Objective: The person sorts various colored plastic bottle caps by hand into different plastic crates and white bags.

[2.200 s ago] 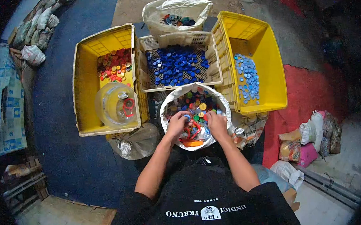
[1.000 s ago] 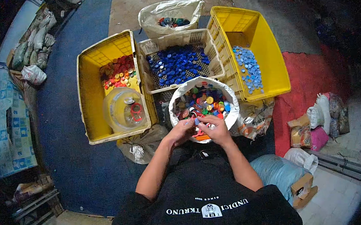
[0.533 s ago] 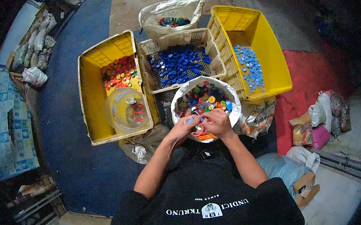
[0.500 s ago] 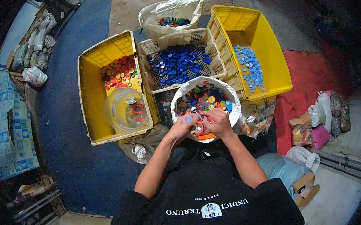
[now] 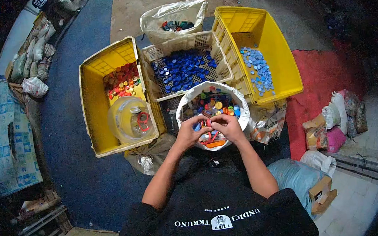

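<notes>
Both hands meet over a round white sack (image 5: 243,109) full of mixed plastic bottle caps (image 5: 218,105). My left hand (image 5: 190,131) is closed, its fingertips pinching a small red plastic piece (image 5: 208,122). A light blue cap (image 5: 197,126) shows at that hand's curled fingers. From the other side, my right hand (image 5: 228,127) closes its thumb and fingertips on the same red piece. Beneath the hands lie red strips and an orange piece (image 5: 215,144) at the near rim.
Beyond the sack stands a pale crate (image 5: 190,91) of dark blue caps. A left yellow bin (image 5: 92,103) contains red caps and a clear plastic container (image 5: 125,118); a right yellow bin (image 5: 284,67) holds light blue caps. Another white sack (image 5: 151,24) stands behind.
My hands have drawn together at the fingertips, and the red piece now sits between them. The whole view has shifted slightly, with the bins a little further left.
</notes>
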{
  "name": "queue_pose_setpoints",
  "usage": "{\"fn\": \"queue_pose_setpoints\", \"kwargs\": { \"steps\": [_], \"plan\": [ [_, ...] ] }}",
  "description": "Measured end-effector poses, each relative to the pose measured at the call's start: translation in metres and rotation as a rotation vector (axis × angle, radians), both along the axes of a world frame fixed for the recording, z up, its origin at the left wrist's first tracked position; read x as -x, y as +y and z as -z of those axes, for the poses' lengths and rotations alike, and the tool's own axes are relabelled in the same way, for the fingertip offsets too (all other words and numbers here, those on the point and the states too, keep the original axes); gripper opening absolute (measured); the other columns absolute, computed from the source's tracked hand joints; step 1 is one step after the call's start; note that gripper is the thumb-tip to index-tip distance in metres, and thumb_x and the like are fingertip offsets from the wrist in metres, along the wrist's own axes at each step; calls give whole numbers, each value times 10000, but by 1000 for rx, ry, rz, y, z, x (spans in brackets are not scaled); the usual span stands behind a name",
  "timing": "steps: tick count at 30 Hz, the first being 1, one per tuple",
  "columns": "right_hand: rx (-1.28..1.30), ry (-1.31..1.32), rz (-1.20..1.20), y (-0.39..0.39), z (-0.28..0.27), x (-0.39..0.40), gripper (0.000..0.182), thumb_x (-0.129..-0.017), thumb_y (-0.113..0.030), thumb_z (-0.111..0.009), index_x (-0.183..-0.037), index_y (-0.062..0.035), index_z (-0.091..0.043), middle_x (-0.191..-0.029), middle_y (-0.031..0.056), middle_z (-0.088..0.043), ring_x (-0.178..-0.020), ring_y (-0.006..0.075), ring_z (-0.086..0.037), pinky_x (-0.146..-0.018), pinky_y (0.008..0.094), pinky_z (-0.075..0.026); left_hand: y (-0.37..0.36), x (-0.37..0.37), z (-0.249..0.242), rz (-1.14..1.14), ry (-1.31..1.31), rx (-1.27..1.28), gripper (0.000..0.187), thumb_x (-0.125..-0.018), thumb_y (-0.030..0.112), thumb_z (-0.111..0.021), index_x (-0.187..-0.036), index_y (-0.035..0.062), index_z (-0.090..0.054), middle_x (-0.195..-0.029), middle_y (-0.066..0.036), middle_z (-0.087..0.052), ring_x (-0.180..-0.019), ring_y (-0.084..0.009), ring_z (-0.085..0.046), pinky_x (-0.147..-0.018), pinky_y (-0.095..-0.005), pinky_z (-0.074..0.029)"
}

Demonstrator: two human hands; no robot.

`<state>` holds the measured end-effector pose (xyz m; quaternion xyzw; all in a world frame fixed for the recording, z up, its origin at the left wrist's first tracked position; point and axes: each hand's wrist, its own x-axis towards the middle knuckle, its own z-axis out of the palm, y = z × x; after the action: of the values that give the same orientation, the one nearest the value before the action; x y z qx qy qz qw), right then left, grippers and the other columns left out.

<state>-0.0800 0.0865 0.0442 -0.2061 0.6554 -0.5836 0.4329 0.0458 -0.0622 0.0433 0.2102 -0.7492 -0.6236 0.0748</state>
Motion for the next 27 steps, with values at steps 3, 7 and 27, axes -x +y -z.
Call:
{"fn": "queue_pose_setpoints", "kwargs": {
  "steps": [3, 7, 27],
  "plan": [
    [25, -32, -44, 2, -10, 2, 228, -825, -90, -690, -1022, 22, -660, -920, 57, -686, -823, 94, -637, -755, 250, -525, -1, -1, -1, 30, 25, 24, 383, -726, 228, -815, -1024, 48, -656, -911, -60, -671, -838, -116, -593, -763, -285, -477],
    [-4, -23, -74, 5, -10, 2, 235, -808, -90, -702, -1009, 23, -660, -898, 48, -686, -798, 90, -638, -732, 247, -528, -4, -3, 2, 67, 107, 89, 400, -692, 244, -834, -996, 47, -664, -879, -74, -665, -812, -143, -606, -749, -295, -478],
    [113, -197, 136, -4, 27, -2, 195, -829, -4, -611, -1020, 30, -583, -986, 97, -630, -835, 161, -644, -770, 291, -564, -23, -2, 3, 172, 153, 325, 380, -728, 240, -791, -1031, 60, -651, -916, -127, -644, -842, -304, -593, -742, -380, -480]
  ]
}}
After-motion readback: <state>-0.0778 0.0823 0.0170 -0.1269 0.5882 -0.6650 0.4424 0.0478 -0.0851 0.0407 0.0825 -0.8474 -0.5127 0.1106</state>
